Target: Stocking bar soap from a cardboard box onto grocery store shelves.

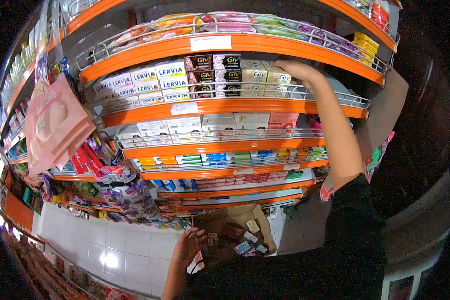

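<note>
My right hand [294, 71] reaches onto an orange-edged store shelf, its fingers at the top of the rightmost stack of light green Giv soap boxes [278, 78]. Its fingertips are partly hidden, so a hold on a box cannot be told. To the left stand dark Giv boxes [200, 77] and white Lervia soap boxes [171, 82] in stacked rows. Low down, my left hand [191, 242] has its fingers apart and slightly bent, beside an open cardboard box [264, 228]. Several small soap boxes [243, 247] lie loose inside that box.
Wire rails [303, 92] run along the shelf fronts. Pink packets [56, 123] hang at the left. Lower shelves hold white cartons [183, 129] and a reddish carton [283, 125]. A white tiled floor [116, 243] lies below left.
</note>
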A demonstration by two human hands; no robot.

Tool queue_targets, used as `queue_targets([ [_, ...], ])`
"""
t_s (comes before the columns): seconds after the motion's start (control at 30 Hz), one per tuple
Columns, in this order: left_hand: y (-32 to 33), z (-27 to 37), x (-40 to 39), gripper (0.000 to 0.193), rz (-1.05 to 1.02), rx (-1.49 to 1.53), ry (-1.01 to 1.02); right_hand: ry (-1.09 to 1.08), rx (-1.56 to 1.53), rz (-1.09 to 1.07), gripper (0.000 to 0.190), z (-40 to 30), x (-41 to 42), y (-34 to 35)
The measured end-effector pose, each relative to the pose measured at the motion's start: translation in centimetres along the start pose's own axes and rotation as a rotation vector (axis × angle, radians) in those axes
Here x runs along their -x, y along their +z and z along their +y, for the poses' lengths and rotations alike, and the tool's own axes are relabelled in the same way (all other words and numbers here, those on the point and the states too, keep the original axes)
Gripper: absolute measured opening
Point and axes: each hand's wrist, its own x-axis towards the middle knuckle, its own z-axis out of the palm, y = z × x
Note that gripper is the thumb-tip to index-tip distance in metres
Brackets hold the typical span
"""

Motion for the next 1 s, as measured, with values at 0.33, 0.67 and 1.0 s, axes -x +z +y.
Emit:
queue_targets([
  [0.33,-1.9,-0.4,-0.8,0.030,-0.013,0.177,0.025,-0.081,0.102,-0.016,0.051,3.1,-5.0,-2.0],
  [0.67,-8.7,-5.2,-5.3,0.037,0.158,0.178,-0.152,-0.653,0.466,0.982,0.040,8.4,6.1,1.2],
  [1.0,-15.2,-15.9,-2.4,0.024,0.344,-0.319,-0.196,0.091,-0.084,-0.043,0.018,36.4,13.6,33.2],
])
